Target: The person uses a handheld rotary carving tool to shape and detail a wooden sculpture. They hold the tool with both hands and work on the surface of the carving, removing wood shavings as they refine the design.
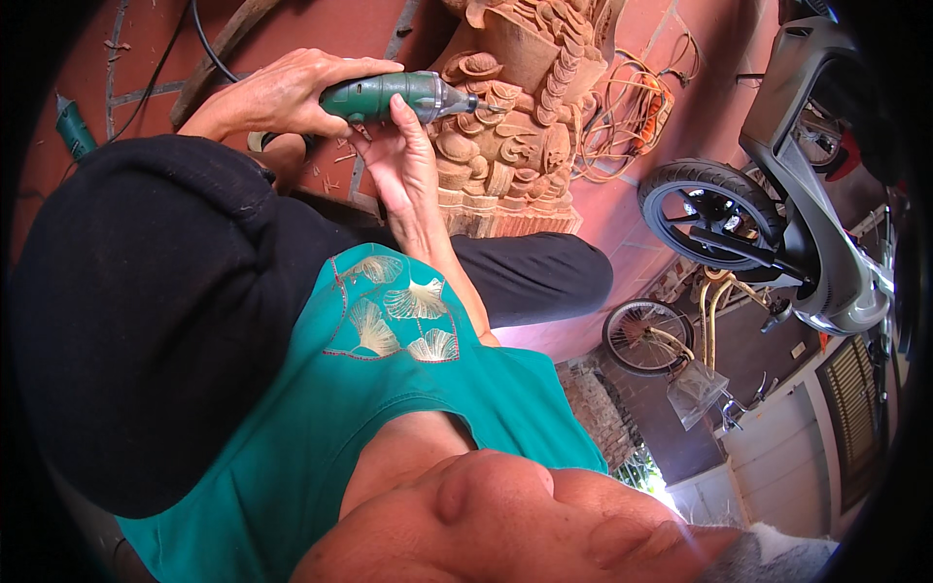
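Beside the Brown Carving (505, 175), We Held a Green Tool (384, 97) in Two Hands

We had our left hand (282, 95) around the back end of the green tool. Its fingers were bent and spread apart, some on the top and some down low. Our right hand (403, 170) held the tool near its grey front. One fingertip pressed on the side; we could not tell how the rest were set, because the tool hid some.

The tool lay sideways and pointed right, at the brown carving. We could not tell if its thin tip (494, 107) touched. The carving had lots of bumps and curls. An orange cord (649, 126) lay in a tangle just beside it, on the red floor (146, 53). We wore a teal shirt (486, 389) and dark trousers (136, 321). A grey motorbike (826, 255) stood off to our right.
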Tool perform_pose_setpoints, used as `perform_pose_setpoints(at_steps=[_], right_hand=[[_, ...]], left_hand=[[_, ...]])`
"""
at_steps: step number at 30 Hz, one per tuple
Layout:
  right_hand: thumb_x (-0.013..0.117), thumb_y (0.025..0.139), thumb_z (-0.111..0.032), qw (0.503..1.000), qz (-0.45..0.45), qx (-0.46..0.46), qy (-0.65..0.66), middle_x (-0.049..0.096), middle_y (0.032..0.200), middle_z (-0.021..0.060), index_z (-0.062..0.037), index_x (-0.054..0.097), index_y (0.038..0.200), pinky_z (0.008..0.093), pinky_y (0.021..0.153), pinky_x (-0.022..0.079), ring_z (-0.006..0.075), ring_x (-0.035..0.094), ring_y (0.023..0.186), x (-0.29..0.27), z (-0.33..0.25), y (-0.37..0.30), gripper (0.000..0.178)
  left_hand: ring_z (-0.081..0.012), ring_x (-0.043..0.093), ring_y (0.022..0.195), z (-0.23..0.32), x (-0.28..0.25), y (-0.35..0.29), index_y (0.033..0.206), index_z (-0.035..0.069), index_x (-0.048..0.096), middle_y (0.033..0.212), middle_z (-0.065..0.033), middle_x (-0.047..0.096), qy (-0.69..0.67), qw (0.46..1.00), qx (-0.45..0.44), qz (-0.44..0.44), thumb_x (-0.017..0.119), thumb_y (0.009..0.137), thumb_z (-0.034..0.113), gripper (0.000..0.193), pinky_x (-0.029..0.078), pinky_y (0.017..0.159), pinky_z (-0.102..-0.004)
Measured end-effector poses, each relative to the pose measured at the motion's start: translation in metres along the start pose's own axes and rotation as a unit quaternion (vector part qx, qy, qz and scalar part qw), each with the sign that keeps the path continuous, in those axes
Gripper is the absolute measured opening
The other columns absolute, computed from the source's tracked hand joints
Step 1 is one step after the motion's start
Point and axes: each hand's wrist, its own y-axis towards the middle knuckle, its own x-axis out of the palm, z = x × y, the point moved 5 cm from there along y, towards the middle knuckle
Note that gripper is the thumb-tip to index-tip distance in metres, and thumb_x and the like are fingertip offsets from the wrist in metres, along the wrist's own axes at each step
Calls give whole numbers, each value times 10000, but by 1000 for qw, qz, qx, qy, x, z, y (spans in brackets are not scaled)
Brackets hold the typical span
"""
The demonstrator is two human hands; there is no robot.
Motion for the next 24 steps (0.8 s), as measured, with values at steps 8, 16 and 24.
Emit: perform_pose_setpoints(at_steps=[8,16,24], right_hand=[[774,942,-234,1000,4,-1,-7,698,1215,58,-124,609,1301,490,1024,526,231,660,1127,-3,-4,1,410],[800,925,-182,1000,9,-6,-5,679,1192,59,-120,583,1285,438,965,542,215,656,1096,3,-8,-2,425],[784,938,-215,1000,7,-1,-11,681,1223,63,-124,589,1310,475,1008,533,224,657,1122,2,-1,-1,430]], left_hand=[[-424,696,1044,-2,1,5,1466,83,539,1193,-227,709,6,1000,-21,-12,737,627,147,865,556,920,-466],[-430,703,1011,1,1,5,1460,116,555,1158,-228,720,12,999,23,27,788,671,149,824,560,889,-483],[-435,666,1131,-5,3,-2,1481,79,518,1277,-223,681,3,1000,-13,-4,761,607,119,908,535,987,-472]])
